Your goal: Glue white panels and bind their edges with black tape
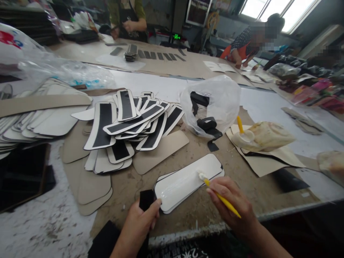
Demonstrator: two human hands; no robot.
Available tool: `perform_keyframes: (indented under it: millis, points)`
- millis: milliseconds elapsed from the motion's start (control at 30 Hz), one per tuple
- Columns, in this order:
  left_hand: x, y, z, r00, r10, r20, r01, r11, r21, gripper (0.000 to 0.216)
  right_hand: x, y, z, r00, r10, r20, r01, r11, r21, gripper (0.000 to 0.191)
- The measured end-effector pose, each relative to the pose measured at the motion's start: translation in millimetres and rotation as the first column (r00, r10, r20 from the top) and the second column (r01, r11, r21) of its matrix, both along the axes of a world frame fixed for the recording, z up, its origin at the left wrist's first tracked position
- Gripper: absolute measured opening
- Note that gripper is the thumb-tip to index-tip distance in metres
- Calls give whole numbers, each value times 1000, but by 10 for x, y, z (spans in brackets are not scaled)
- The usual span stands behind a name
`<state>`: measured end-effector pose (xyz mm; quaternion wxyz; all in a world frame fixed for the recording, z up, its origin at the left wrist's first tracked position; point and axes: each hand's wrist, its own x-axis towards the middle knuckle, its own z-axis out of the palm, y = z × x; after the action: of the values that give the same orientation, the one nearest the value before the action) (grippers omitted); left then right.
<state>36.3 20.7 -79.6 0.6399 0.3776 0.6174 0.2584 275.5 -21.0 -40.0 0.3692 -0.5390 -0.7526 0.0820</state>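
My right hand (232, 199) is closed round a yellow-handled brush (225, 202). The brush's tip, clotted with white paste, touches a long white panel (185, 182) with rounded corners and a wet shine at its left part. Another similar panel shows beneath it. My left hand (142, 224) pinches the panel's near left corner, thumb on top. A black strip (147, 199) sticks up between its thumb and fingers. Farther off to the left lies a heap of white-edged pieces with black strips (104, 123) on them.
A plastic bag (228, 96) holds black strip rolls. Right of it, a paste-stained bag (271, 136) has a yellow stick (240, 124) in its opening. Stacked pale panels (57, 118) and a dark flat slab (23, 175) lie left. Two people work at the far table (166, 68).
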Motion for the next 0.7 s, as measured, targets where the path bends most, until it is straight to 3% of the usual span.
perform_keyframes:
  millis: [100, 233, 367, 500, 700]
  points:
    - [-3, -6, 7, 1000, 10, 25, -10, 1000, -1, 34, -335, -56, -6, 970, 33, -243, -53, 996, -76, 27]
    - [-13, 5, -39, 998, 14, 62, -13, 1000, -28, 36, -585, 9, -8, 875, -98, -474, 38, 990, -134, 13]
    - [-26, 10, -110, 997, -20, 77, 21, 1000, -3, 35, -505, 101, -35, 860, -190, -473, 108, 975, -194, 11]
    - [-23, 10, -140, 997, -14, 74, 15, 1000, -4, 33, -410, 107, 20, 879, -242, -412, 204, 970, -134, 8]
    - [-28, 44, -54, 996, -36, 87, 37, 999, -19, 33, -646, 151, 9, 832, -203, -517, 87, 967, -240, 11]
